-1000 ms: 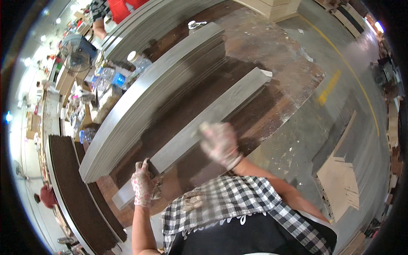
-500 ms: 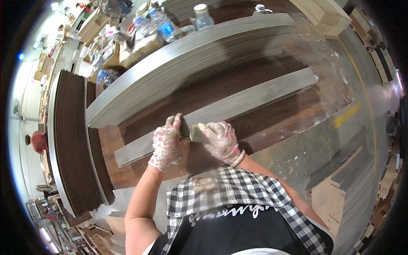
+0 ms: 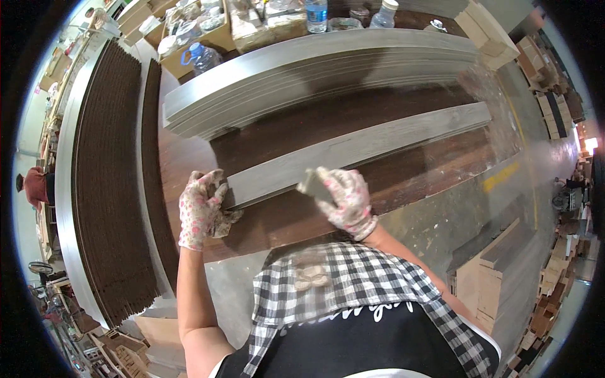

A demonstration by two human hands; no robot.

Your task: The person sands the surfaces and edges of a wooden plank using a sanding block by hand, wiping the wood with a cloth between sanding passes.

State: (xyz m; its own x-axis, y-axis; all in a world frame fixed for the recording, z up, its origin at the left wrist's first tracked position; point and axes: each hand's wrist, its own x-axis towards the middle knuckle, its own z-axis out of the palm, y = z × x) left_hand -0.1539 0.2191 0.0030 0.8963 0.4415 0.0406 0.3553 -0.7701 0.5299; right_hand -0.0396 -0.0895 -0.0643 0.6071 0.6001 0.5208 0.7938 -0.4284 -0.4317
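Note:
A long grey plank (image 3: 359,146) lies slantwise across the brown work surface. At its left end is my left hand (image 3: 200,211), in a floral glove with dirty fingers; the fingers curl against the plank's end and the thumb points right, low beside it. My right hand (image 3: 348,203), gloved alike, pinches a small grey-green pad (image 3: 310,184) near the plank's front edge, left of its middle. Whether the pad touches the wood cannot be made out. Behind the plank stands a tall stack of grey planks (image 3: 315,66).
On the left rises a long stack of dark-edged boards (image 3: 110,183). Plastic bottles (image 3: 317,16) and an open carton (image 3: 200,39) stand behind the grey stack. Cartons (image 3: 482,280) sit at the right on the floor (image 3: 409,233). Another person (image 3: 36,187) is at the far left.
My left hand has gone from the plank's middle left to its left end. My right hand still grips the pad, now separated from the left. The whole view has shifted.

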